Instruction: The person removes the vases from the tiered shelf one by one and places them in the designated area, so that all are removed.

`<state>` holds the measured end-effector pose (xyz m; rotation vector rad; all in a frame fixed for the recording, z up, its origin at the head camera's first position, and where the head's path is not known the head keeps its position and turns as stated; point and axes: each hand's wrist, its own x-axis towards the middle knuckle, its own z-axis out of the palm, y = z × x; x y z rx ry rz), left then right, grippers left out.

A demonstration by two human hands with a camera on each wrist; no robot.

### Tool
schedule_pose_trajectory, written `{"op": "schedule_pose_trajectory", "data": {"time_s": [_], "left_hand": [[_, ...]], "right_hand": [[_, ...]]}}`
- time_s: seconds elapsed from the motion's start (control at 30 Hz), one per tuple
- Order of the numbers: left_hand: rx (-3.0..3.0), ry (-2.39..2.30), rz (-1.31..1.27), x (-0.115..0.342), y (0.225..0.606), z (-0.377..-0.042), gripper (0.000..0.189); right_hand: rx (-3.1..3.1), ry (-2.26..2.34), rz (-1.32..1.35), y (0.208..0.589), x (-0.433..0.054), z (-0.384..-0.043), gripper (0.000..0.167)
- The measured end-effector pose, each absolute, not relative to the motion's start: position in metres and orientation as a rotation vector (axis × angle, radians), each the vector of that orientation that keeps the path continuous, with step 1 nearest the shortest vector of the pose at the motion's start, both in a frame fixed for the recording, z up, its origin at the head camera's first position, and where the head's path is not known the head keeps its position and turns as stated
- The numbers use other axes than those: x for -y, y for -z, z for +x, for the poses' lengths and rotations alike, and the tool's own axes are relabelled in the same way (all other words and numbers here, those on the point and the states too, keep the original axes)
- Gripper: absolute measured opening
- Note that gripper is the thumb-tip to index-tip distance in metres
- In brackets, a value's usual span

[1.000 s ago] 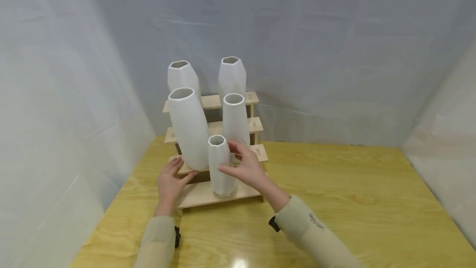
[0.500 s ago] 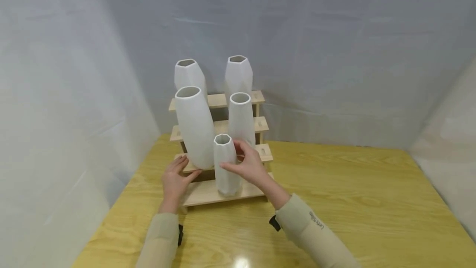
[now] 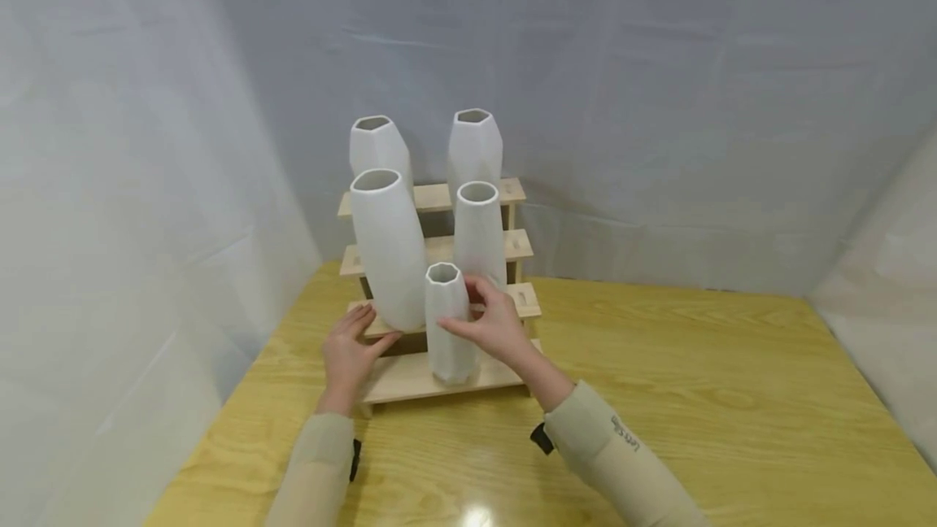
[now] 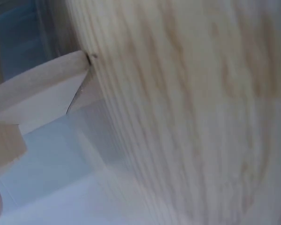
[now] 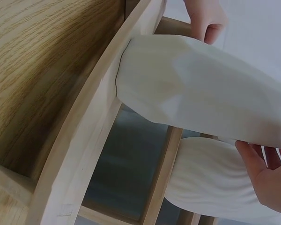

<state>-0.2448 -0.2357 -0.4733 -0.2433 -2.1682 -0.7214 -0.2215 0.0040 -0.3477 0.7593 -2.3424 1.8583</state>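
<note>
My right hand (image 3: 494,328) holds the smallest white vase (image 3: 448,340), thumb on its front and fingers behind its right side. That vase stands upright on the lowest board of a stepped wooden stand (image 3: 398,381). In the right wrist view its faceted base (image 5: 145,79) sits against the board. My left hand (image 3: 347,356) grips the left end of the second board, fingers over the top and thumb along the front edge. Just behind are a tall white vase (image 3: 388,250) at left and a slimmer one (image 3: 479,234) at right. The left wrist view is mostly blurred wood grain (image 4: 178,112).
Two faceted white vases stand on the top board, one at left (image 3: 376,149) and one at right (image 3: 476,149). The stand sits on a wood-grain table (image 3: 673,397). Pale sheeting (image 3: 659,104) hangs behind it and on both sides.
The stand, the vases and both hands have drifted slightly right in the head view, along with the background. Both hands keep the same holds, and the small vase stays at the same spot on its board.
</note>
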Motion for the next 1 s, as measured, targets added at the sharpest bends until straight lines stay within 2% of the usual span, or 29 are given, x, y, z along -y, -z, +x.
{"op": "schedule_pose_trajectory", "data": {"time_s": [0.13,0.43,0.63,1.0], "left_hand": [[2.210,0.724,-0.221,0.236,0.473,-0.244,0.070],[2.212,0.709,-0.218,0.235,0.474,-0.245,0.060],[2.187,0.699,-0.248,0.235,0.476,-0.246,0.079],[2.178,0.696,-0.252,0.233,0.476,-0.250,0.083]], "right_hand": [[2.334,-1.848,0.753,0.347,-0.004,-0.220,0.048],[2.327,-1.827,0.740,0.346,-0.005,-0.217,0.046],[2.330,-1.830,0.723,0.345,-0.007,-0.213,0.047],[2.254,-1.852,0.679,0.355,-0.017,-0.225,0.048]]}}
